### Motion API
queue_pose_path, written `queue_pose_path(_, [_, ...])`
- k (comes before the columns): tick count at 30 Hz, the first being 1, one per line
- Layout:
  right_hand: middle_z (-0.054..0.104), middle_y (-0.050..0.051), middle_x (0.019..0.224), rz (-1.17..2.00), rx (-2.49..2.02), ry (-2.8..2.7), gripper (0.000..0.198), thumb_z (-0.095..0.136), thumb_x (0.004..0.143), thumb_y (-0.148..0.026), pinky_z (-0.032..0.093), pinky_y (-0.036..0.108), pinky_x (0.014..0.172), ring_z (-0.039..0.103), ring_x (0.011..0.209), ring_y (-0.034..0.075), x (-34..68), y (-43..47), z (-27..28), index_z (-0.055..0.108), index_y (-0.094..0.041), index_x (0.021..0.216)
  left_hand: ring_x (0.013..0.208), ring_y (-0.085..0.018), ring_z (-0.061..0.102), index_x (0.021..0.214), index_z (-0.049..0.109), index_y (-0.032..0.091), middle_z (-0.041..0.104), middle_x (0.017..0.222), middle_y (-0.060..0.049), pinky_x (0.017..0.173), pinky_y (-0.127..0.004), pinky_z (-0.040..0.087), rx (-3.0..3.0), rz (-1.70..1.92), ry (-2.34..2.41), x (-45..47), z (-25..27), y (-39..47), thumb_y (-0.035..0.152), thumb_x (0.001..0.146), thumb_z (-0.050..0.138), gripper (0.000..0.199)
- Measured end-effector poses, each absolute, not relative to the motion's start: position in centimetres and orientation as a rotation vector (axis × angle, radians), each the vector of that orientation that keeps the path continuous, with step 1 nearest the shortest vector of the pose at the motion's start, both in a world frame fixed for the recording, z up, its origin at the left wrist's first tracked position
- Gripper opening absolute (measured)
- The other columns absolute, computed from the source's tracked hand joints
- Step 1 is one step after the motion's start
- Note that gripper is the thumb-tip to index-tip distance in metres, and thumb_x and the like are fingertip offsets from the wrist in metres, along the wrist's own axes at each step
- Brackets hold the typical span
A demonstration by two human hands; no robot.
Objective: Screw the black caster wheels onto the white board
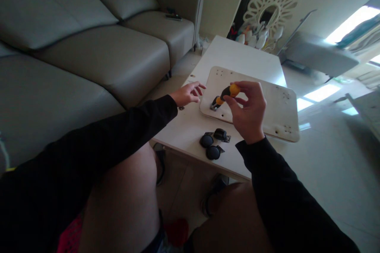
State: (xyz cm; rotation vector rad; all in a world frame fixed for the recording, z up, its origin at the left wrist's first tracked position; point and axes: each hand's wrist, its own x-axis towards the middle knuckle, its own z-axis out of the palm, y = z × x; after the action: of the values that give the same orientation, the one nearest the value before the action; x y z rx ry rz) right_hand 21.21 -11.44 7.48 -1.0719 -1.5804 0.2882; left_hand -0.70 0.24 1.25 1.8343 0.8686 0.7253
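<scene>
My right hand (251, 108) grips the yellow and black handle of a screwdriver (227, 93), which leans down toward the near left corner of a pale board (273, 112). At its lower end is a small black part with metal (214, 105), perhaps a caster; I cannot tell exactly how they meet. My left hand (187, 94) hovers by the board's left edge, fingers apart and holding nothing. Three black casters with metal plates, one of them a caster (213, 152) nearest the table edge, lie together in front of the board. Small holes show at the board's corners.
The board lies on a low white table (181, 126) and overhangs its right side. A grey sofa (133, 51) runs along the left, with a dark flat object (173, 17) on its seat. A white petal-framed mirror (271, 6) stands beyond the table.
</scene>
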Motion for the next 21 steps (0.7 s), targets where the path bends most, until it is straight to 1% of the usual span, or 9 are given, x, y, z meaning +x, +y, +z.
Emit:
queue_pose_path(4, [0.073,0.002,0.113,0.272,-1.076,-1.587,0.036,0.077,0.081,-0.022,0.067,0.030,0.074,0.071,0.106,0.018,21.3,-11.2,7.3,0.065,-0.029,0.114,0.088,-0.019,0.063,0.131,0.062,0.013,0.066,0.110,-0.010,0.082,-0.036,0.053,1.874,0.718,0.847,-0.3,1.7,-0.5,0.012,0.075,0.072,0.057])
queue_pose_path(8, [0.068,0.003,0.114,0.187,-1.093,-1.619,0.034,0.076,0.083,-0.025,0.068,0.033,0.076,0.068,0.108,0.019,21.4,-11.3,7.5,0.066,-0.030,0.115,0.092,-0.018,0.062,0.129,0.065,0.014,0.062,0.117,-0.011,0.084,-0.035,0.055,1.983,0.829,0.788,1.3,2.9,-2.0,0.026,0.080,0.079,0.053])
queue_pose_path(11, [0.065,0.002,0.114,0.133,-1.064,-1.654,0.033,0.076,0.084,-0.024,0.068,0.040,0.084,0.067,0.108,0.020,21.3,-11.4,7.7,0.066,-0.031,0.114,0.094,-0.019,0.060,0.122,0.069,0.015,0.060,0.118,-0.010,0.085,-0.035,0.054,2.062,0.914,0.757,3.1,3.7,-2.9,0.033,0.075,0.087,0.054])
queue_pose_path(13, [0.064,0.002,0.113,0.109,-1.039,-1.668,0.034,0.077,0.083,-0.022,0.067,0.044,0.089,0.067,0.109,0.021,21.2,-11.4,7.7,0.066,-0.031,0.113,0.096,-0.021,0.060,0.112,0.070,0.014,0.060,0.116,-0.010,0.086,-0.036,0.054,2.081,0.950,0.723,4.5,3.8,-3.2,0.032,0.072,0.090,0.048])
queue_pose_path(15, [0.063,0.002,0.113,0.093,-1.031,-1.680,0.036,0.078,0.081,-0.021,0.066,0.046,0.090,0.066,0.111,0.022,21.1,-11.2,7.9,0.066,-0.032,0.113,0.097,-0.021,0.061,0.103,0.070,0.014,0.061,0.112,-0.010,0.087,-0.037,0.053,2.042,0.984,0.688,6.0,3.6,-3.2,0.029,0.074,0.087,0.038])
queue_pose_path(17, [0.062,0.003,0.116,0.074,-1.036,-1.711,0.038,0.079,0.080,-0.020,0.065,0.047,0.090,0.065,0.115,0.024,21.2,-11.1,8.5,0.066,-0.032,0.114,0.093,-0.021,0.062,0.096,0.067,0.013,0.064,0.106,-0.010,0.087,-0.037,0.053,1.952,1.001,0.643,7.3,3.3,-3.2,0.027,0.082,0.080,0.024])
queue_pose_path(19, [0.061,0.004,0.122,0.041,-1.050,-1.735,0.043,0.084,0.078,-0.023,0.065,0.049,0.091,0.063,0.118,0.027,21.8,-11.5,9.6,0.067,-0.034,0.116,0.091,-0.020,0.063,0.093,0.065,0.014,0.066,0.100,-0.009,0.087,-0.037,0.052,1.864,1.006,0.610,8.3,3.1,-3.1,0.026,0.088,0.072,0.015])
queue_pose_path(21, [0.060,0.005,0.133,0.072,-1.079,-1.729,0.047,0.085,0.080,-0.029,0.064,0.050,0.095,0.062,0.122,0.028,23.0,-13.0,10.8,0.066,-0.036,0.122,0.090,-0.019,0.064,0.091,0.064,0.015,0.067,0.096,-0.008,0.089,-0.036,0.051,1.804,1.017,0.607,9.0,3.1,-3.1,0.024,0.090,0.069,0.011])
